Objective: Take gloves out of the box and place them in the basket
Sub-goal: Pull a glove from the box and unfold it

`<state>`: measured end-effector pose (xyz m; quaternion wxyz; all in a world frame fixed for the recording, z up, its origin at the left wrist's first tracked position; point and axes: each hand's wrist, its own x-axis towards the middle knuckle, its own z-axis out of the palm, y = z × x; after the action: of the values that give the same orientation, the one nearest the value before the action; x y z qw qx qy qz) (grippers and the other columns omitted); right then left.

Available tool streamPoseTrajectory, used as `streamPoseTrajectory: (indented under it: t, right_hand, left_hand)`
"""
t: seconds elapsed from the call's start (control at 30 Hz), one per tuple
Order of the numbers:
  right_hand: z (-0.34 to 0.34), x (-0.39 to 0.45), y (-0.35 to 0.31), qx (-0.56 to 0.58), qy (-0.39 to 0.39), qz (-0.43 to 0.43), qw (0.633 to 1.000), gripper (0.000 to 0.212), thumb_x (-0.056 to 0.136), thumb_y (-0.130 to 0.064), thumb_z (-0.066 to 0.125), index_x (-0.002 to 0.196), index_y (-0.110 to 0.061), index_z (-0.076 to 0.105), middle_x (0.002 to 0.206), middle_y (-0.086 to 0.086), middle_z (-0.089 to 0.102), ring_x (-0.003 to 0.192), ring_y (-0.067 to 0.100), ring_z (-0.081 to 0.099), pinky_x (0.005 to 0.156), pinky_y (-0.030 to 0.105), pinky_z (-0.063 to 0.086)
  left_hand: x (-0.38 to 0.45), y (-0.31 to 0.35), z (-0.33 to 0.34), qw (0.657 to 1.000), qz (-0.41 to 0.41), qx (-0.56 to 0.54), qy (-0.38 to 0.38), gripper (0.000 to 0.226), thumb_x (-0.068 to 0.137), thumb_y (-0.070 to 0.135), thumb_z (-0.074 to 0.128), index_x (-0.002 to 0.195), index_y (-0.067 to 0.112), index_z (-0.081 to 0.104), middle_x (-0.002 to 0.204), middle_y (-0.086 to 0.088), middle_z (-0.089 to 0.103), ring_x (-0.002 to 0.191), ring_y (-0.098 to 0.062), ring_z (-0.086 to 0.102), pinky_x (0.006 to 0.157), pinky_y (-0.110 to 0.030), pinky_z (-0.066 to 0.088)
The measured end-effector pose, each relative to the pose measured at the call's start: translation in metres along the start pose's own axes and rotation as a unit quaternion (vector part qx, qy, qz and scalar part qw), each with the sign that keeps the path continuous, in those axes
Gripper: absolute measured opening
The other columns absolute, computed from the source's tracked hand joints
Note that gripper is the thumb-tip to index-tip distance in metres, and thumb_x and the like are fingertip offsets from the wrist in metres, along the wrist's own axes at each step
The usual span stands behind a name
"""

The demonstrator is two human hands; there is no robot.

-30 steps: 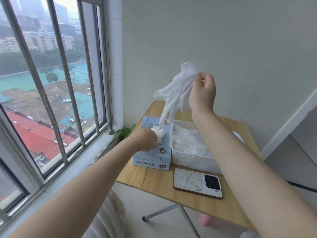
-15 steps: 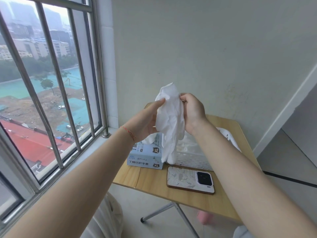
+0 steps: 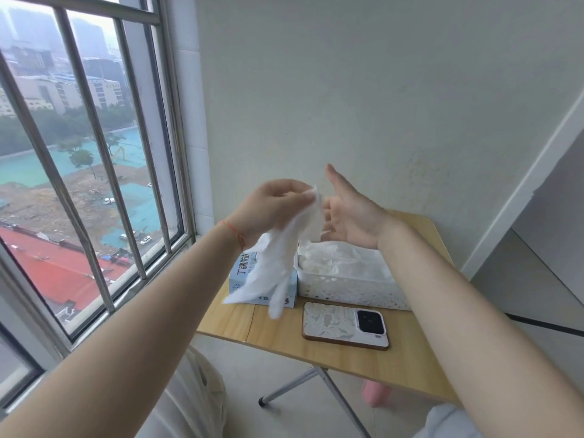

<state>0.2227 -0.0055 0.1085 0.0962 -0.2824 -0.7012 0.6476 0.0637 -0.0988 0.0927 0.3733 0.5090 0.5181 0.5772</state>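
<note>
A small wooden table (image 3: 284, 336) stands by the wall. On it sit a glove box (image 3: 241, 275) and, just beside it, a white basket (image 3: 350, 292). A phone (image 3: 344, 325) lies face down in front of the basket.

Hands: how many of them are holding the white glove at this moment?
1. The left hand pinches the glove at its top; the right hand is open beside it, above the basket.

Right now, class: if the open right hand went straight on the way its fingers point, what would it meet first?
The right hand points left, so it would probably meet first the white glove that the left hand pinches; depth between them is unclear.
</note>
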Motion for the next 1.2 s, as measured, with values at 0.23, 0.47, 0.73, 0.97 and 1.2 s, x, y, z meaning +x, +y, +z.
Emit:
streamPoseTrajectory:
  t: [0.23, 0.47, 0.73, 0.97, 1.2]
  right_hand:
    - [0.007, 0.003, 0.004, -0.063, 0.131, -0.040, 0.989, 0.031, 0.085, -0.027, 0.073, 0.106, -0.005, 0.070, 0.087, 0.005, 0.072, 0.078, 0.017, 0.067, 0.072, 0.029, 0.052]
    - [0.008, 0.010, 0.005, -0.067, 0.302, -0.038, 0.950, 0.011, 0.088, -0.022, 0.063, 0.082, -0.013, 0.062, 0.075, 0.004, 0.057, 0.065, 0.019, 0.052, 0.057, 0.025, 0.039]
    - [0.009, 0.017, 0.000, -0.057, 0.406, -0.060, 0.910, 0.023, 0.086, -0.012, 0.043, 0.069, -0.019, 0.030, 0.065, -0.003, 0.029, 0.057, 0.017, 0.026, 0.051, 0.027, 0.021]
    - [-0.003, 0.030, 0.011, -0.151, 0.439, -0.066, 0.883, 0.013, 0.099, -0.023, 0.043, 0.092, -0.013, 0.050, 0.077, -0.003, 0.045, 0.063, 0.012, 0.040, 0.052, 0.024, 0.034]
    - [-0.024, 0.039, 0.032, -0.172, 0.392, 0.043, 0.903, 0.014, 0.099, -0.013, 0.039, 0.088, -0.013, 0.049, 0.073, 0.006, 0.041, 0.062, 0.020, 0.037, 0.049, 0.024, 0.036]
  left_hand:
    - [0.003, -0.023, -0.001, 0.993, -0.004, 0.114, 0.039, 0.018, 0.089, 0.018, 0.072, 0.102, 0.007, 0.068, 0.069, 0.000, 0.050, 0.052, -0.007, 0.045, 0.047, -0.015, 0.036]
    - [0.004, -0.039, -0.015, 0.989, -0.082, 0.122, 0.005, 0.026, 0.078, 0.020, 0.078, 0.097, 0.003, 0.074, 0.085, -0.007, 0.067, 0.078, -0.021, 0.062, 0.079, -0.040, 0.054]
    - [-0.003, -0.061, -0.024, 0.958, -0.202, 0.171, -0.111, 0.029, 0.084, 0.025, 0.075, 0.104, 0.004, 0.074, 0.099, -0.007, 0.076, 0.095, -0.020, 0.072, 0.086, -0.033, 0.058]
    - [0.003, -0.060, -0.051, 0.977, -0.191, -0.090, 0.001, 0.025, 0.091, 0.015, 0.067, 0.110, -0.001, 0.065, 0.095, -0.013, 0.068, 0.080, -0.023, 0.066, 0.075, -0.033, 0.059]
    - [0.035, -0.062, -0.044, 0.974, -0.148, 0.151, 0.085, 0.022, 0.081, 0.026, 0.077, 0.090, 0.006, 0.071, 0.075, -0.005, 0.060, 0.066, -0.021, 0.056, 0.060, -0.029, 0.049]
